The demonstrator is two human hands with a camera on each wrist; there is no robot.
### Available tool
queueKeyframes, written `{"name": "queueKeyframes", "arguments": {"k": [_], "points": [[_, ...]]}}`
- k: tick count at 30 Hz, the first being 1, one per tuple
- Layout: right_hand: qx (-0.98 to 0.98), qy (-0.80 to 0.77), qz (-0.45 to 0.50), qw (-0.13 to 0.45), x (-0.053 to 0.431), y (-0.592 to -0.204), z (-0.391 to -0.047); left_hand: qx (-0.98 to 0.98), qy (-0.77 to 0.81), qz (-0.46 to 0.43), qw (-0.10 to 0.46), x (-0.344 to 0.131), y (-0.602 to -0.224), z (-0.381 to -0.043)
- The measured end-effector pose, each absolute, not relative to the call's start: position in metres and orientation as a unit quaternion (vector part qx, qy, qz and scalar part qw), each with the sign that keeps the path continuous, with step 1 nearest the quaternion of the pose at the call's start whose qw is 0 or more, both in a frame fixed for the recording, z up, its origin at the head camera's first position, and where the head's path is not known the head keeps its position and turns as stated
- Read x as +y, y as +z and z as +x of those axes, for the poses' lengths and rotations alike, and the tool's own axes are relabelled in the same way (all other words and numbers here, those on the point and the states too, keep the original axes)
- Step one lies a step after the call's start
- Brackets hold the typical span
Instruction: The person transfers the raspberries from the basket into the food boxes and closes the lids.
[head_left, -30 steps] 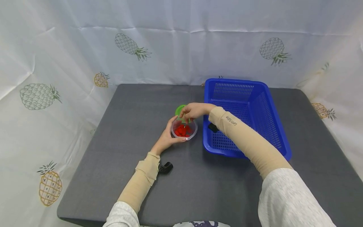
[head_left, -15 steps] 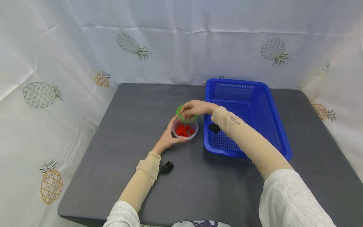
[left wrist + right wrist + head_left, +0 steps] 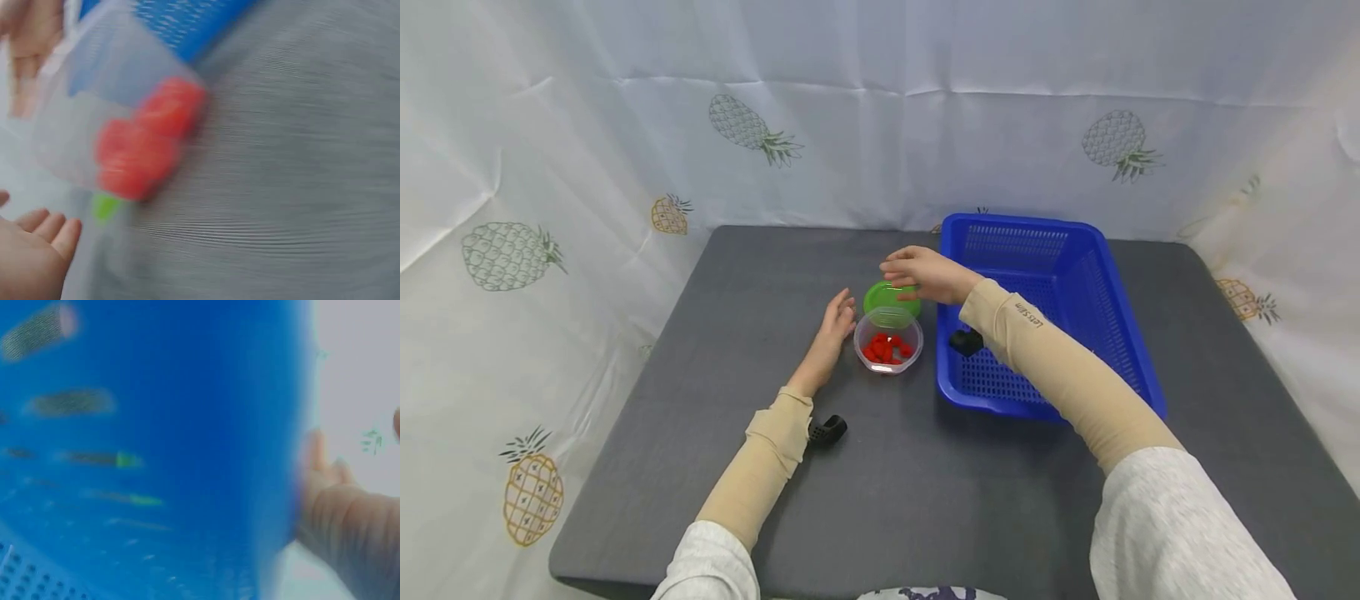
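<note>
A clear round tub (image 3: 889, 318) holding several small red pieces (image 3: 883, 347) stands on the table. Just behind it lies a green round lid (image 3: 877, 295). My left hand (image 3: 830, 340) is at the tub's left side, fingers loosely extended and holding nothing. Over the lid and the tub's back right hovers my right hand (image 3: 929, 274), its fingers spread and nothing in them. In the left wrist view the red pieces (image 3: 140, 147) show blurred through the tub's wall, with the left hand (image 3: 34, 256) apart from it.
A blue perforated basket (image 3: 1051, 223) stands right of the tub, under my right forearm, and its wall (image 3: 206, 425) fills much of the right wrist view. The grey table (image 3: 722, 333) has a pineapple-print curtain (image 3: 880, 158) behind it.
My left hand has let go of the tub and drawn left. The right hand has risen from above the tub, moving back and opening its fingers. The tub stays put.
</note>
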State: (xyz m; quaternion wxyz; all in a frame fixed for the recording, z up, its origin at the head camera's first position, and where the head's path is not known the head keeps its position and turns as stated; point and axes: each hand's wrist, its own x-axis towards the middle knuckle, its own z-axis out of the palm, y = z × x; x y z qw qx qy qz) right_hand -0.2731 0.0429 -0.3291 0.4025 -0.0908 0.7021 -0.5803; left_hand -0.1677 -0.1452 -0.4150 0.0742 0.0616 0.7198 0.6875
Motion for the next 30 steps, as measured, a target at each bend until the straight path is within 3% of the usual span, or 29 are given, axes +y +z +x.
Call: {"name": "queueKeyframes", "arguments": {"k": [4,7,15,30], "points": [[0.617,-0.670,0.066,0.408,0.041,-0.318,-0.281,0.652,0.752,0.053,0.082,-0.152,-0.403,-0.186],[0.591,-0.687,0.114,0.407,0.036,-0.313,-0.286,0.604,0.789,0.027,0.111,-0.156,-0.402,-0.203],[0.656,-0.633,0.130,0.390,0.020,-0.333,-0.296,0.539,0.817,-0.082,0.188,-0.157,-0.399,-0.229],[0.726,-0.507,0.083,0.458,0.009,-0.362,-0.302,0.611,0.755,-0.081,0.222,-0.148,-0.405,-0.241]]}}
